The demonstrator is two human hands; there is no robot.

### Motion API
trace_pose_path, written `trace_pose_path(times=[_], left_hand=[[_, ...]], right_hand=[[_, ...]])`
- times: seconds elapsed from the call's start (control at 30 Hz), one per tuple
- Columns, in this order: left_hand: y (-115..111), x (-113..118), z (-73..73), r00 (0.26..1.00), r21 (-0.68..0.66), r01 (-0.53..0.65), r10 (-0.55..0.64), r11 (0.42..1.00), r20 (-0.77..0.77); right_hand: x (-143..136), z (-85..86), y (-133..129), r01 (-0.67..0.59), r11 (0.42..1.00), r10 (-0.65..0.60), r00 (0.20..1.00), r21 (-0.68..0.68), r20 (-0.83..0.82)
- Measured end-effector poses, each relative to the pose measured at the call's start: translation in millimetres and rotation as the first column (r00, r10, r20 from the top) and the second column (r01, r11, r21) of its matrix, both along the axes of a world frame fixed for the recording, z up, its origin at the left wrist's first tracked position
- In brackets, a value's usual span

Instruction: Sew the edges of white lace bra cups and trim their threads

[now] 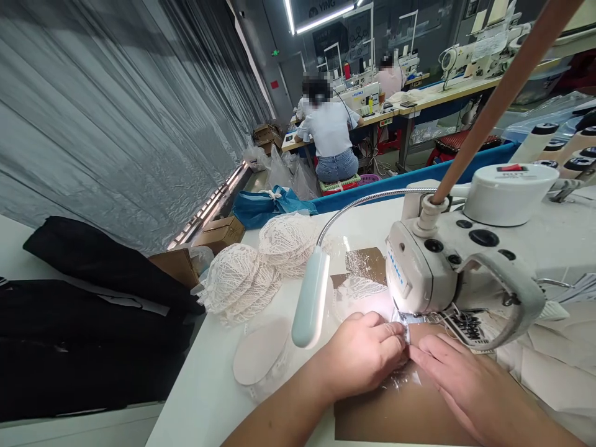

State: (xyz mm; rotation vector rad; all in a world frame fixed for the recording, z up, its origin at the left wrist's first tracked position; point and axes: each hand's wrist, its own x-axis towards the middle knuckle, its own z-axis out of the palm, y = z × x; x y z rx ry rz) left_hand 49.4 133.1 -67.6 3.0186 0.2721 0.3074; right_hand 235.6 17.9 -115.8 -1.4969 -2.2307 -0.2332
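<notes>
A white sewing machine (421, 270) stands before me, its needle area lit by a lamp. My left hand (367, 351) is closed beside the presser foot, fingers curled and pinching a white lace piece (361, 295). Part of the lace spreads out behind the fingers, under the light. From the other side my right hand (447, 366) meets it, fingers pressed together with the tips at the lace's edge. The needle tip and the fabric under my fingers are mostly hidden. Brown board (372, 416) lies under both hands.
Two stacks of lace cups (242, 279) sit at the left, with a beige oval pad (261, 351) in front. A lamp on a bendable neck (311, 298) hangs close to my left forearm. Thread cones (540, 139) stand at right. Beyond, people (330, 127) sit at other machines.
</notes>
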Motion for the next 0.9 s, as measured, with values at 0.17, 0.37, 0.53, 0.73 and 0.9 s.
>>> trace_pose_path(times=[0.17,0.37,0.53,0.73,0.9], left_hand=[[1,-1,-4.8,0.999,0.051,-0.032,0.034,0.998,-0.037],[-1,-1,-6.1,0.997,0.046,-0.067,0.069,0.997,-0.024],[-2,-2,-5.9,0.997,0.057,-0.072,0.074,0.996,-0.031],[-2,1,-4.6,0.993,0.01,-0.109,0.109,0.994,-0.047],[0,5,-1.5,0.986,-0.012,-0.16,0.159,0.987,-0.049]], right_hand=[[-2,8.0,2,0.009,1.0,-0.009,0.999,-0.016,-0.043],[-2,3.9,1,0.02,1.0,-0.02,0.999,0.006,-0.049],[0,-2.4,-1,-0.01,1.0,0.011,1.0,0.027,-0.015],[1,1.9,5,0.044,0.999,-0.045,0.998,0.025,0.045],[2,-2.0,6,0.111,0.989,-0.121,0.986,0.095,0.113]])
